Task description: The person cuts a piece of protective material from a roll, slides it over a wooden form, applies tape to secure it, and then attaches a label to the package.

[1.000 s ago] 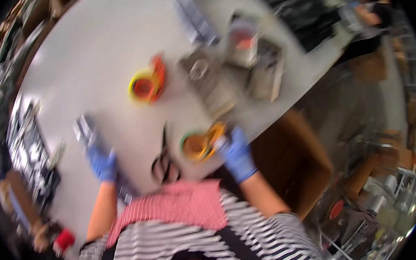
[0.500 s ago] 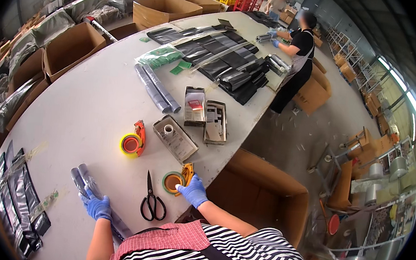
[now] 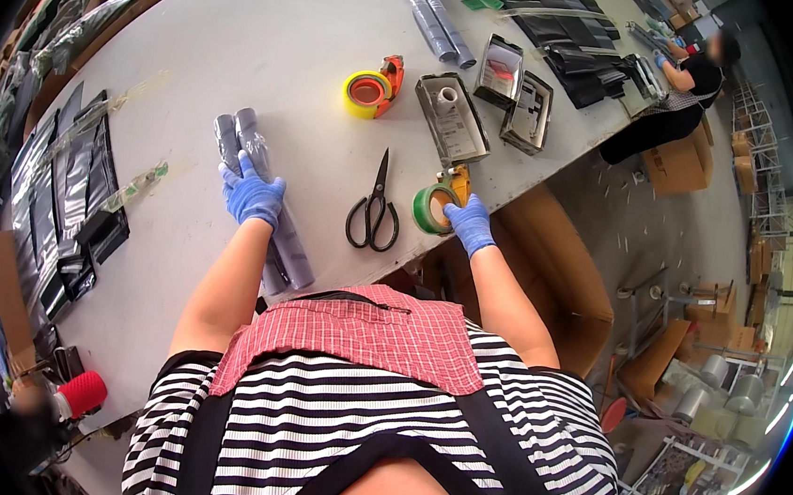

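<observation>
Both my hands wear blue gloves. My left hand lies flat on a pair of long grey wrapped rolls on the white table; its fingers are spread. My right hand grips a tape dispenser with a green roll near the table's front edge. Black scissors lie between my two hands, apart from both.
A yellow tape dispenser, small trays and more grey rolls lie farther back. Black flat bags are stacked at the left. Another person works at the far right end. Cardboard boxes stand below the table edge.
The view has swung downward and steadied. My left hand has come onto the grey rolls, which now lie closer to me. My right hand stays on the green tape dispenser.
</observation>
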A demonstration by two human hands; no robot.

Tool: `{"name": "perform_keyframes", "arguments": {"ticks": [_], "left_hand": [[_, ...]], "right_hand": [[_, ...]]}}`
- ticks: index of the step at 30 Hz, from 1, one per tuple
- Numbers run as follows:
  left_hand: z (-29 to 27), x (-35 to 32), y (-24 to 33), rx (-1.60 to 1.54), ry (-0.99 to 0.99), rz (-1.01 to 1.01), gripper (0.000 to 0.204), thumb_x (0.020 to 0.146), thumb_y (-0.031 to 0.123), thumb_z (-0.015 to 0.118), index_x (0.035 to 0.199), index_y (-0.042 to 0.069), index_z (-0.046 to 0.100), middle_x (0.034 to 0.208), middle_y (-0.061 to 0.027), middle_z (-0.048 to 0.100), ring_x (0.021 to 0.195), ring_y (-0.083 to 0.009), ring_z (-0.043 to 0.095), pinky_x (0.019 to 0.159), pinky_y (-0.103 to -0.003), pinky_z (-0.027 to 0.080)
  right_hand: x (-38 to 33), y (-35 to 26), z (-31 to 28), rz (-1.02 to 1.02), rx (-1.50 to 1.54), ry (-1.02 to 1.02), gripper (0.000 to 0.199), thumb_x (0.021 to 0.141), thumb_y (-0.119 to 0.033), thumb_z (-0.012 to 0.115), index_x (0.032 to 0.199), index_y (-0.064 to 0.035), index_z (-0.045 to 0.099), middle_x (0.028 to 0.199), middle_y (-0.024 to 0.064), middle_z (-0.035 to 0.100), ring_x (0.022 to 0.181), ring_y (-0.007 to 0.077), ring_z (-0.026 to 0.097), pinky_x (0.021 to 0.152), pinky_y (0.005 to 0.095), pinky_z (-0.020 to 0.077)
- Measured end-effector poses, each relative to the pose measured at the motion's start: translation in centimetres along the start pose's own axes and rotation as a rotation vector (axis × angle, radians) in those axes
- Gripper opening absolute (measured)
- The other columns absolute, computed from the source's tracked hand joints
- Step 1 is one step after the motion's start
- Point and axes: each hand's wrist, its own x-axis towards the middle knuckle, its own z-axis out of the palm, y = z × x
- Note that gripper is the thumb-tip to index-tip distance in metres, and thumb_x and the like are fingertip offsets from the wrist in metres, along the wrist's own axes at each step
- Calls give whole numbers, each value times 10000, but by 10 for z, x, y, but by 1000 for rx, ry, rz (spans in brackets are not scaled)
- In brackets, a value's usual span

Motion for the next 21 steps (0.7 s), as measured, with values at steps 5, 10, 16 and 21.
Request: {"name": "perform_keyframes", "arguments": {"ticks": [5,10,16,21], "left_hand": [[15,7,-7,26,94,73,981,810,520,705,1597,211,208,1638,-238,127,1471,-426,264,1157,-509,320],[9,-4,32,51,314,658,748,840,359,696,1498,154,407,1589,-195,285,1426,-399,345,1150,-478,336],[28,-36,180,88,-152,1480,499,906,112,558,1404,125,538,1551,-123,390,1195,-340,584,1017,-429,484],[76,-24,239,198,-167,1531,363,856,75,576,1209,108,650,1324,-111,567,1105,-323,613,928,-416,520]], "right_hand": [[-6,1,-1,-76,24,-19,515,732,-288,761,1081,57,602,1013,269,692,988,402,670,884,431,527],[-14,-11,-2,-48,-179,30,545,726,-289,772,1107,58,596,1120,296,653,1058,430,635,917,444,521],[-17,-20,-6,-39,-217,17,557,723,-299,753,1122,55,594,1141,297,626,1081,439,613,943,455,511],[-13,-11,-10,-95,-182,-34,535,720,-289,734,1115,46,597,1142,294,624,1065,436,615,929,464,511]]}}
